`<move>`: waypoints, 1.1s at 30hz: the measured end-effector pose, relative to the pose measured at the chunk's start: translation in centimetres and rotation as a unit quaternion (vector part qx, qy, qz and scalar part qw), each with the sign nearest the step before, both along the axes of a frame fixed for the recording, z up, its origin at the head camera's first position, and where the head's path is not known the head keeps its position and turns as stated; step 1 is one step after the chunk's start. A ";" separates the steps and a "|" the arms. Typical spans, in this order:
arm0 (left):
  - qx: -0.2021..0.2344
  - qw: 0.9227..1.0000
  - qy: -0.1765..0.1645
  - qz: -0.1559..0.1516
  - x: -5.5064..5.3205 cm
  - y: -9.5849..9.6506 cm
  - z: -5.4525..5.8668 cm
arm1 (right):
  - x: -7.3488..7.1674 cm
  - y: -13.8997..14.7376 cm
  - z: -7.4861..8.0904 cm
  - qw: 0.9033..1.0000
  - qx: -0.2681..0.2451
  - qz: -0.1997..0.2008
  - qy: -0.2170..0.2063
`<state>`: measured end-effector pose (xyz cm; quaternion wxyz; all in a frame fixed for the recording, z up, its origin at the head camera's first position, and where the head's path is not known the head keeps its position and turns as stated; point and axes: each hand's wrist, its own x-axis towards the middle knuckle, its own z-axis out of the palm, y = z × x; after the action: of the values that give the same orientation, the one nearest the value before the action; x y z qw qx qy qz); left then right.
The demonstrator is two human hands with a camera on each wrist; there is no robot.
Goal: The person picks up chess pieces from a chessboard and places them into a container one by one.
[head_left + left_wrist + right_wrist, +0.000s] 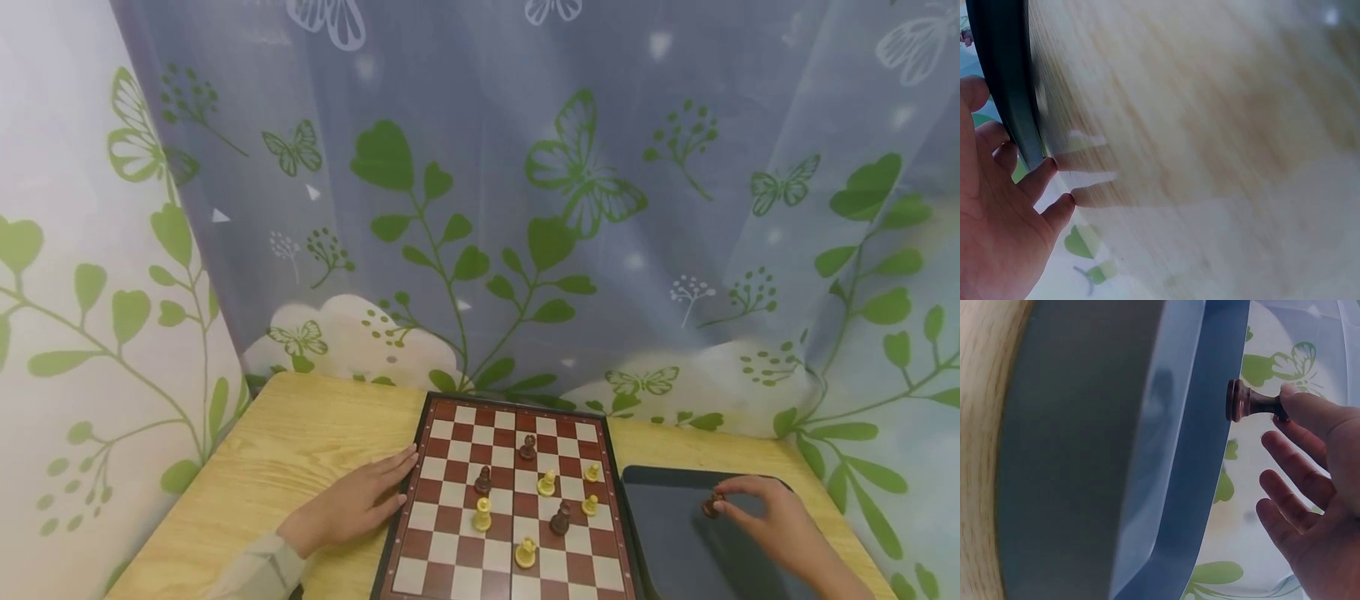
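Over the dark tray [675, 533] at the right, my right hand [783, 521] pinches a dark brown chess piece [1254, 403] by its top between thumb and forefinger. The piece's base points away from the fingers, and its head is hidden by them. My left hand [356, 504] touches the left edge of the chessboard [457, 550] with its fingertips, fingers fairly straight. Several pieces stand on the board, among them a dark piece [528, 447] toward the back, another dark piece [560, 518], a yellow piece [482, 515] and a yellow piece [526, 552] nearer the front.
The board and tray lie side by side on a wooden table [322, 425]. Behind the table hangs a blue curtain [480, 208] with green leaves and butterflies. Two small yellow pieces stand near the board's right edge, the farther a yellow pawn [592, 472].
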<state>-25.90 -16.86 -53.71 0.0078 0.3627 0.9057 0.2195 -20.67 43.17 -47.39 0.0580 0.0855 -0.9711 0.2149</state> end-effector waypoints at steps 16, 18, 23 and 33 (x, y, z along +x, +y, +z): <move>-0.007 1.000 -0.008 0.003 -0.1 -0.1 -0.4 | -0.1 0.8 -0.7 1.000 -0.008 -0.023 -0.016; -0.009 1.000 -0.007 0.002 -0.2 -0.1 -0.4 | -0.1 0.8 -0.8 0.999 -0.008 -0.028 -0.018; -0.004 1.000 -0.002 -0.002 0.0 -0.1 -0.5 | 0.0 0.9 -1.1 1.000 0.001 -0.024 -0.013; -0.004 1.000 0.000 0.002 0.0 -0.1 0.0 | 0.1 1.1 -1.3 1.000 0.013 -0.016 0.003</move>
<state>-25.87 -16.96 -53.76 0.0085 0.3608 0.9072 0.2160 -20.54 44.28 -48.69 0.0638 0.0710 -0.9749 0.2010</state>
